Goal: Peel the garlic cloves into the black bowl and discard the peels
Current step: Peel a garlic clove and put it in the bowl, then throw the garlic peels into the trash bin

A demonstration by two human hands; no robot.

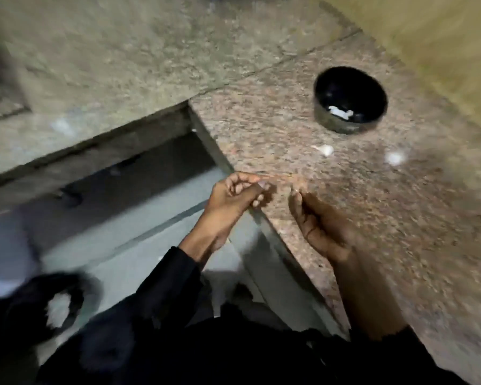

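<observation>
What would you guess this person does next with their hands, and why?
Probably reach the right hand forward for the loose garlic clove on the counter. Neither it nor the left hand visibly holds a clove, though blur hides small things. The black bowl already holds some pale pieces.

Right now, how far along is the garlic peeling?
Partly done. Done: the bowl holds a few white pieces that look like peeled cloves. In hand: left hand and right hand have fingers curled near the counter edge; blur hides whether they hold anything. Left: one clove and a white bit lie on the counter.
</observation>
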